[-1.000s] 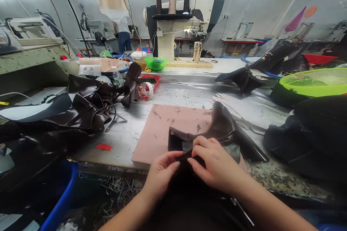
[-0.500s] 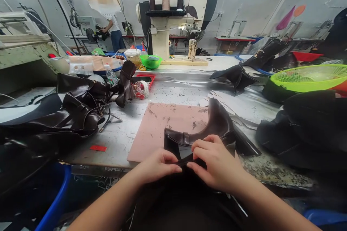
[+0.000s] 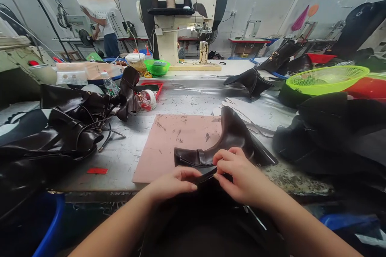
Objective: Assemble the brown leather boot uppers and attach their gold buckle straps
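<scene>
With my left grip (image 3: 173, 184) and right grip (image 3: 238, 174) close together, I pinch the near edge of the dark boot (image 3: 233, 130) between the thumb and fingers of each. The boot lies flat, partly on the pink board (image 3: 159, 140), near the front of the surface (image 3: 123, 158), with paper (image 3: 239, 105) just behind it and a red tag (image 3: 97, 171) off to the left.

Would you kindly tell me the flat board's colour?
The board is pink, in the head view.

Bare forearms (image 3: 120, 219) taper to narrow wrists (image 3: 148, 194) and bare hands (image 3: 167, 184) with slender, round-tipped fingers (image 3: 224, 165).
</scene>
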Available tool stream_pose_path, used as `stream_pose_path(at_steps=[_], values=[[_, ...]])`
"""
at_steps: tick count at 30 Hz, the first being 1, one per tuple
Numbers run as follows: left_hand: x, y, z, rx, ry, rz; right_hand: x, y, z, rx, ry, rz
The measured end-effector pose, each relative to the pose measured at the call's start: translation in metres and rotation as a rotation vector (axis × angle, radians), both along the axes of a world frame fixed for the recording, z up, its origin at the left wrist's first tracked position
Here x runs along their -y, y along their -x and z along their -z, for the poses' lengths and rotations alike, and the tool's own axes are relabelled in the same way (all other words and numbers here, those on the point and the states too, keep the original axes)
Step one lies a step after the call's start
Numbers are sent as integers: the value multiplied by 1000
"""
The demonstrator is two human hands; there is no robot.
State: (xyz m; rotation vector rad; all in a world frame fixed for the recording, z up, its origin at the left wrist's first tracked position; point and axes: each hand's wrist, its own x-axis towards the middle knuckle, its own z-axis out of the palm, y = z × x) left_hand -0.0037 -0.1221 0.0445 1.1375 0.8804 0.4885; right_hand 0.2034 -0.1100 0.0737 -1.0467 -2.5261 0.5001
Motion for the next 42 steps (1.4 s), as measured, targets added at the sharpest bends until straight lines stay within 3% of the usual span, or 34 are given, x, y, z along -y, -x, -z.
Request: stream_pose_path(at_steps=[3,6,10,13,17,20,22,24,25,27,29,31,37,42], values=[[-6,-12,0,-184,-148,59,4,-2,-1,-21,-51,-25],[-6,-23,2,-267,-139,-11,6,-9,-2,-35,-77,53],[0,-28,6,-265,-34,-71,5,-20,1,-20,-27,85],[0,-28,5,-221,-14,11,5,-24,4,-13,10,75],[-9,-34,4,-66,-76,91,7,-24,3,-46,52,45],[-15,-46,4,-4,-147,51,10,-28,6,-171,-20,-14],[-17,-53,4,-51,-148,-32,11,-36,15,-391,-173,93],[-18,-57,6,-86,-128,-76,9,-48,29,-659,-275,370],[-18,-59,6,-93,-123,-77,7,-53,35,-761,-228,511],[-18,-60,8,-98,-148,-77,4,-62,47,-873,109,651],[-18,-60,10,-117,-182,-92,2,-65,52,-913,544,576],[-17,-61,9,-168,-188,-85,3,-63,52,-974,784,458],[-21,-69,-2,-342,-233,48,9,-55,44,-1104,871,452],[-23,-77,4,-328,-235,-24,9,-56,41,-1087,887,421]])
